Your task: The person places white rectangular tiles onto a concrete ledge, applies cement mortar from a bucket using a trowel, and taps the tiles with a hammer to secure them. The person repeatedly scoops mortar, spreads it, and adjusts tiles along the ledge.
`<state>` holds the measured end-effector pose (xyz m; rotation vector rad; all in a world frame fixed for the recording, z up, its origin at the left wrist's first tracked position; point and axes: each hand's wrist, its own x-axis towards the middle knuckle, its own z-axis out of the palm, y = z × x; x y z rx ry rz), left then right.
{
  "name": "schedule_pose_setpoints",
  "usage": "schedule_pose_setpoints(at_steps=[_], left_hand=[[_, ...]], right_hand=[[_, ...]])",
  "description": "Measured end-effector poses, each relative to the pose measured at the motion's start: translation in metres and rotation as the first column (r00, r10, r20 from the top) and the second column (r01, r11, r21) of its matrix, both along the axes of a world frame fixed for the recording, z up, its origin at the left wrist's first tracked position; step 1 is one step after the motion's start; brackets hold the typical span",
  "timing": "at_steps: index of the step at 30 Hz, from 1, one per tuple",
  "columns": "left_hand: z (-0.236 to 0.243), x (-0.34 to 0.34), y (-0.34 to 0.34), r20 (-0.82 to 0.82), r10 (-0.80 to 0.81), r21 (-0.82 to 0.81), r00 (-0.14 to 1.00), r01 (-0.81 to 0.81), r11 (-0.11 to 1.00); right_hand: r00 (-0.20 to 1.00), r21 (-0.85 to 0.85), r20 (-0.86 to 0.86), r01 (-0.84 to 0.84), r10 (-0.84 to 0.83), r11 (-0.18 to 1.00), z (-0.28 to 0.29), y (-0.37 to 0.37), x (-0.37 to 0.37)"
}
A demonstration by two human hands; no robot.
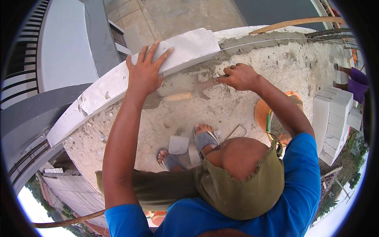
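Note:
My left hand (147,71) lies with fingers spread on top of a white lightweight block (189,47), at the end of a curved row of white blocks (87,104). My right hand (241,76) is closed round the handle of a rusty hammer (203,86), its head a little short of the block's near face. On the floor below my left hand lies a trowel with a pale wooden handle (178,96); its blade (152,102) is partly hidden by shadow and my wrist. A taut string (256,41) runs right from the block's end.
An orange bucket (262,114) of grey mortar stands by my right arm. White blocks (331,118) are stacked at the right, near a person in purple (357,85). A block offcut (179,145) sits by my sandalled feet. Grey mortar (260,38) continues along the edge.

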<state>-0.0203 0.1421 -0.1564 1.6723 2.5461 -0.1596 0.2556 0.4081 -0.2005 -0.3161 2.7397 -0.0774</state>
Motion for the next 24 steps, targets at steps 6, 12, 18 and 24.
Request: schedule_pose_setpoints(at_steps=[6, 12, 18, 24], left_hand=[[-0.001, 0.001, 0.007, 0.020, 0.011, -0.027, 1.000, -0.011, 1.000], [-0.002, -0.001, -0.004, 0.081, 0.032, 0.005, 0.996, -0.033, 0.999], [-0.010, 0.003, -0.050, 0.135, 0.121, 0.169, 0.983, -0.144, 0.975], [-0.032, 0.007, -0.106, 0.300, 0.581, 0.597, 0.757, -0.624, 0.505]], right_hand=[[0.993, 0.048, -0.039, 0.114, -0.113, 0.992, -0.005, 0.012, 0.000], [0.970, -0.091, 0.072, 0.237, -0.231, 0.967, -0.005, -0.006, 0.014], [0.796, -0.326, 0.249, 0.605, -0.551, 0.727, -0.032, -0.050, 0.058], [0.626, -0.360, 0.495, 0.779, -0.602, 0.514, -0.036, -0.111, 0.072]])
